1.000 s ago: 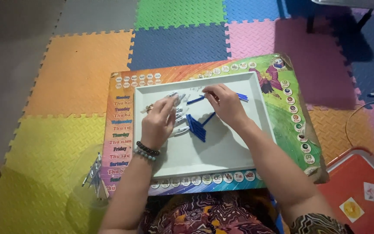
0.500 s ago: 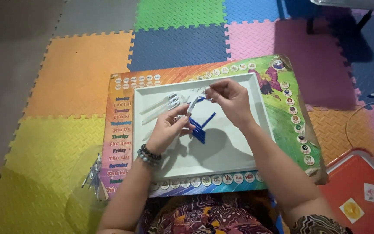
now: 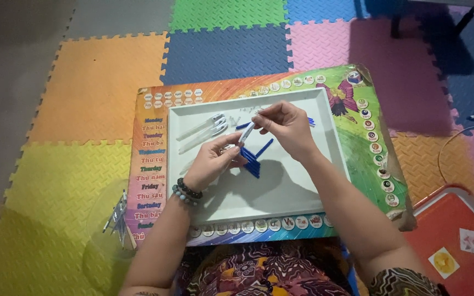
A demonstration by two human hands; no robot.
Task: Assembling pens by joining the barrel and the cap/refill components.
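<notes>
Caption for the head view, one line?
Both hands, left hand and right hand, hold a clear pen over a white tray of blue refills.

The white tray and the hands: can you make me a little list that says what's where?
tray: white tray on a colourful board
left hand: left hand pinching the lower end of a clear pen
right hand: right hand gripping the pen's upper end
in tray: pile of blue pen pieces, clear pen barrels
floor: foam puzzle mats
beside board: clear cup holding pens
</notes>
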